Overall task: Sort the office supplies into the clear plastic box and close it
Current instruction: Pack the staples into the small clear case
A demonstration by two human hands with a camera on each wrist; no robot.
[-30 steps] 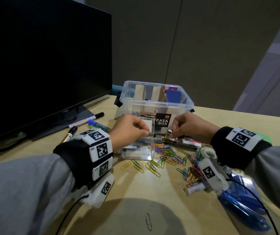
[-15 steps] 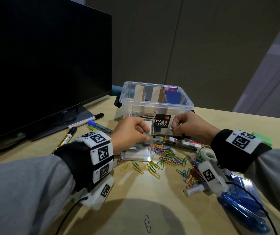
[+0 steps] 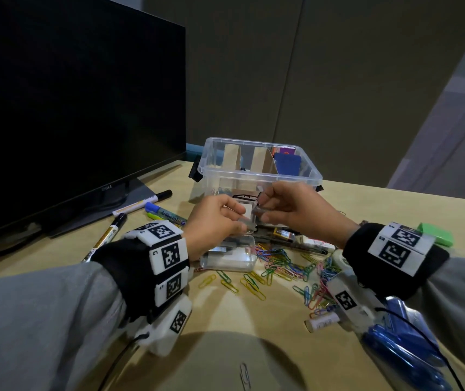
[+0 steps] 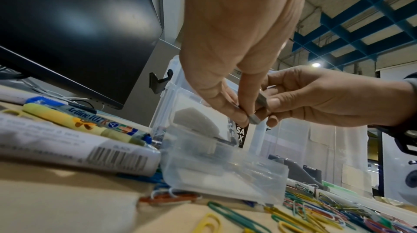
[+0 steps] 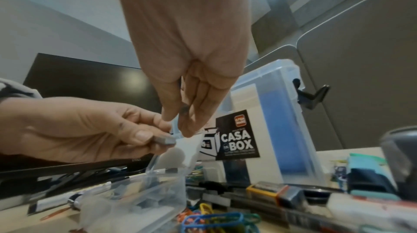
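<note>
The clear plastic box [image 3: 259, 176] stands open at the back of the desk, with cardboard dividers and a blue item inside. In front of it lies a small clear case [image 3: 231, 256] with its lid raised. Just above that case both hands meet on a short grey staple strip [image 4: 254, 118]. My left hand [image 3: 234, 220] pinches one end of the staple strip [image 5: 165, 141] between thumb and fingers. My right hand [image 3: 265, 208] pinches the other end with curled fingertips. The case [image 4: 223, 170] holds more grey strips.
A dark monitor [image 3: 70, 108] fills the left. Markers [image 3: 163, 214] lie beside its stand. Coloured paper clips [image 3: 282, 266] are scattered right of the case, with small packets [image 3: 283, 234], a glue stick [image 3: 321, 324], a green block [image 3: 437, 234] and a blue item [image 3: 403, 354].
Both hands have risen from near the desk to in front of the big box's wall, and have drawn closer together around the strip.
</note>
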